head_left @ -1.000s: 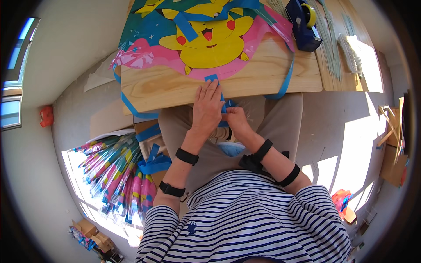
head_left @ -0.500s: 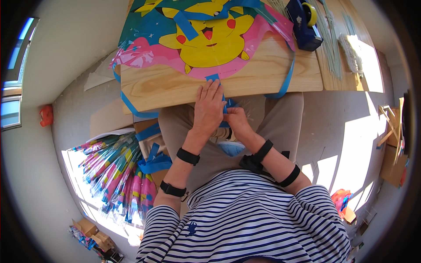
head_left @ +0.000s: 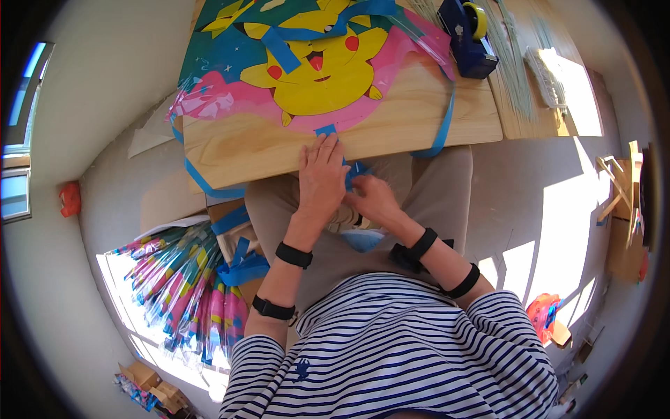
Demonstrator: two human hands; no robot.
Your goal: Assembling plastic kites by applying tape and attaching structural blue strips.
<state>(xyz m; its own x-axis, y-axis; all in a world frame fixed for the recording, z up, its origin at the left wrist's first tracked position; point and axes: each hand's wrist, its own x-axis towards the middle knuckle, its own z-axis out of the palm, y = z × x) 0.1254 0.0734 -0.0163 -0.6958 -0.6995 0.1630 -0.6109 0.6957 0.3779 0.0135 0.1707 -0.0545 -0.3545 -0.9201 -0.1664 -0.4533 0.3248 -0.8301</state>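
A printed plastic film sheet (head_left: 328, 91) with a yellow cartoon figure on pink and green lies on the wooden table (head_left: 251, 150). It looks like a kite. At its lower middle edge is the end of a blue ribbon (head_left: 325, 130). My left hand (head_left: 321, 181) rests on that ribbon at the table's front edge, fingers stretched out flat. Just below the edge, my right hand (head_left: 375, 201) has its fingers curled closed at the hanging part of the ribbon (head_left: 357, 170). Its fingertips are partly hidden.
More blue ribbon lies across the sheet and hangs at both sides. A dark blue tape dispenser (head_left: 471, 42) stands at the back right, beside thin pale rods (head_left: 513, 70) and a clear bag (head_left: 546, 77). Left of my legs is a pile of folded printed film (head_left: 185, 279).
The whole view has shifted slightly. My left hand stays flat on the ribbon end. My right hand has moved a little down, away from the table edge.
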